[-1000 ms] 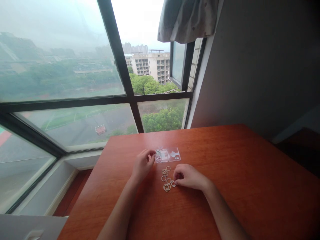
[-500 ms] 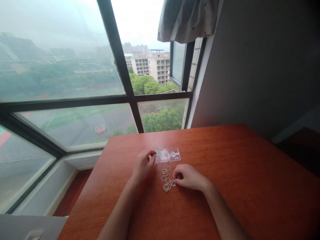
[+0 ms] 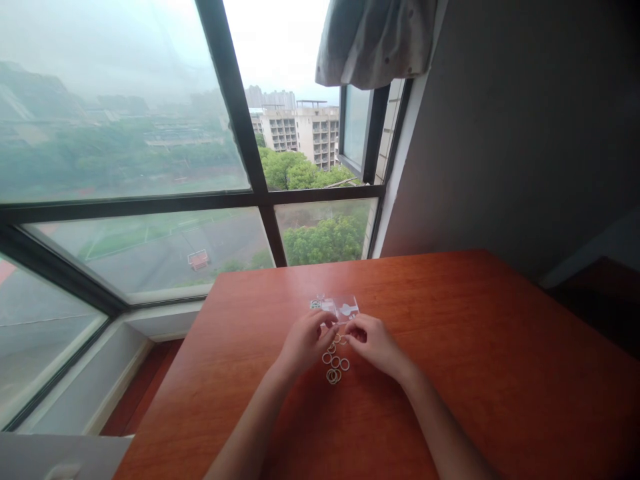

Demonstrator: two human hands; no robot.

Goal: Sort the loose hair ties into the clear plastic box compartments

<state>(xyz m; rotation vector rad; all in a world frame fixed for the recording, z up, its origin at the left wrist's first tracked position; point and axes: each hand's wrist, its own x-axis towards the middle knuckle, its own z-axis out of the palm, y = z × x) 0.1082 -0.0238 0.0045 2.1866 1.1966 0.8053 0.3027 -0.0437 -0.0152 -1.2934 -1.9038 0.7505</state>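
Small pale rings (image 3: 335, 362) lie in a loose cluster on the table, some overlapping. Between thumb and fingertips my right hand (image 3: 374, 341) pinches one pale ring (image 3: 343, 339) at the far end of the cluster. My left hand (image 3: 309, 337) faces it a short way off, thumb and fingers drawn together; anything in them is too small to make out. Behind the hands rests a clear plastic case (image 3: 349, 307), lid open, partly covered by my left hand. Ring-like pieces (image 3: 315, 304) show in its left part.
The reddish-brown wooden table (image 3: 450, 313) reaches to the window frame (image 3: 200, 200) on the far side. A grey wall (image 3: 500, 133) rises at the right, and a curtain (image 3: 375, 43) hangs at the top above an open window pane (image 3: 356, 127).
My right hand has moved away from me with a ring from the cluster's right side. My left hand has come right and nearer, from the case's left edge to in front of it.
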